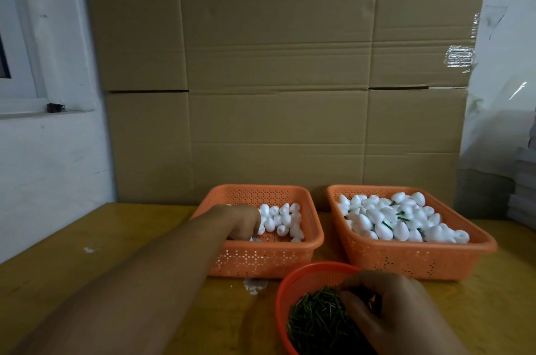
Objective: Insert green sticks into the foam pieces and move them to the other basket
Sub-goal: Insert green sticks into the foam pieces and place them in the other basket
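Observation:
My left hand [242,221] reaches into the left orange basket [314,227], fingers curled down around a white foam piece [260,229] at the near left of its pile. The remaining plain foam pieces [285,221] lie along the basket's right side. My right hand [388,305] is in the round orange bowl [285,285] at the table's near edge, thumb and fingers pinching into the heap of green sticks [316,317]. The right orange basket [412,256] is filled with foam pieces [400,218], and green sticks poke out of several.
The baskets and the bowl stand on a yellow wooden table [101,238]. A tall cardboard sheet [275,79] rises right behind the baskets. White crumbs [254,285] lie in front of the left basket. A white wall with a window sill is at left.

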